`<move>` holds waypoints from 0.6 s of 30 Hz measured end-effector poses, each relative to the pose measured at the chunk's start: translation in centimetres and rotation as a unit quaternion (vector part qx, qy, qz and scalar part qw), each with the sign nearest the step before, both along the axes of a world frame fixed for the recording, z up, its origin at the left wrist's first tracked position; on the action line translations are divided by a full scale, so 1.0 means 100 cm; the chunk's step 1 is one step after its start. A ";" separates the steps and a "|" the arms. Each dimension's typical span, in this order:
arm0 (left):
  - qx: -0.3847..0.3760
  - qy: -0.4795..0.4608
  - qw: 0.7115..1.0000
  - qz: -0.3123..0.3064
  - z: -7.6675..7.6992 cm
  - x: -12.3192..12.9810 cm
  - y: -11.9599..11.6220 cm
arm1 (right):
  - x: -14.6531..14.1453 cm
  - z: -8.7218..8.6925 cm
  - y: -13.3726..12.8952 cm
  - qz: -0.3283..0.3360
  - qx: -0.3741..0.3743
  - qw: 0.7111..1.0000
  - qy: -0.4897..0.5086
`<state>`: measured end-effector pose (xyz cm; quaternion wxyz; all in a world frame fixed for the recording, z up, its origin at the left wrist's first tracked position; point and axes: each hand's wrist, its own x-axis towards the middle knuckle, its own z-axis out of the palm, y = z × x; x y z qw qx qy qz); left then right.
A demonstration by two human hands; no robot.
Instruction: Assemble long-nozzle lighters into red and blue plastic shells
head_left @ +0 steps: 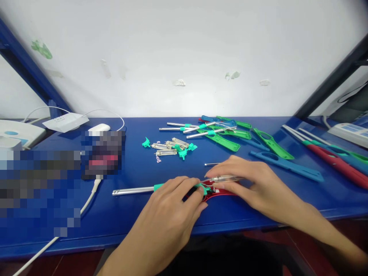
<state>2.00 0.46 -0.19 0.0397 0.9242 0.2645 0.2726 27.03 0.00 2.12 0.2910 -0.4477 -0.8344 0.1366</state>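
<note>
Red plastic shows between the hands: an open casing (222, 193) lying near the table's (115, 214) front edge. The left hand (175, 203) grips it with curled fingers, and a metal rod (133, 190) points out toward the left edge. The right hand (250, 178) pinches a clear canister (225, 178) over the casing. Green shells (220, 142) lie toward the back edge.

Red shell (227, 190): smooth, glossy plastic. Tube (133, 190): shiny metal. Cartridge (225, 178): clear plastic. Tabletop (109, 218): smooth, glossy.
</note>
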 end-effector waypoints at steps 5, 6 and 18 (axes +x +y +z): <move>-0.002 -0.002 1.000 0.000 0.000 0.000 0.000 | -0.001 0.000 -0.001 -0.006 -0.037 0.999 0.031; -0.002 -0.001 1.000 0.000 0.000 0.000 0.000 | 0.000 0.000 -0.001 -0.007 -0.039 0.999 0.031; 0.002 -0.006 1.000 0.002 -0.001 0.000 0.000 | 0.001 -0.005 -0.004 -0.055 -0.023 0.998 0.021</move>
